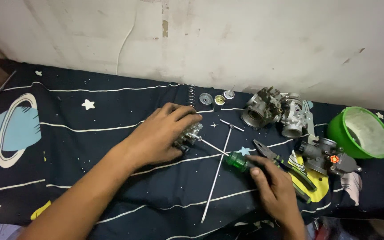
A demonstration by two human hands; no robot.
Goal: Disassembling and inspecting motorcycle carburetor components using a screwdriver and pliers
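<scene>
- Our left hand [163,135] is clamped down over a small metal carburetor part [189,134], fingers curled around it and pinning it to the dark space-print cloth [90,146].
- Our right hand [274,189] is closed around the green handle of a screwdriver [238,161], thumb on top.
- Key bit: the screwdriver's long axis runs from the handle at lower right up and left, and its thin shaft meets the part just beside our left fingertips. So the part lies up-left of the right hand, and the left hand is the nearer 1, already on it.
- A long T-handle wrench [218,171] lies under the shaft, crossing it, untouched.
- Pliers [281,162] sit just beside the right hand.
- Further right: 2 more carburetor bodies [272,111] [327,155] and a green bowl [363,132].
- Up by the wall: a spring [191,94] and a few small round bits [213,99].
</scene>
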